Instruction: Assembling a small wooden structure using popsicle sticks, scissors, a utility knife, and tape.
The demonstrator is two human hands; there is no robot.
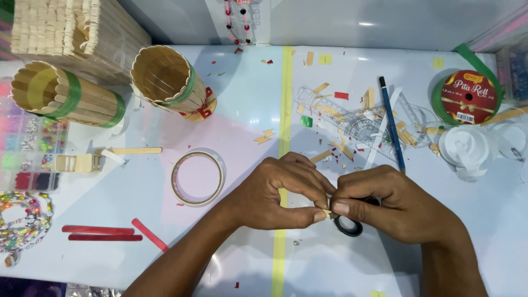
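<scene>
At lower centre, the left hand (275, 195) and right hand (385, 203) met, pinching a tiny pale scrap (327, 213); black-handled scissors (348, 224) lay under the right. A firm fingertip grip, low over the table (247, 99), would have suited.

Open tabletop at lower left centre; obstructions: round tape ring (197, 178), red wooden sticks (102, 234), and scrap-covered clear ruler (357, 124) upper right.

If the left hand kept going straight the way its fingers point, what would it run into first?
The left hand points rightward, its fingertips already meeting the right hand over a small pale wooden chip. It would press into that hand first; depth looks shared.
</scene>
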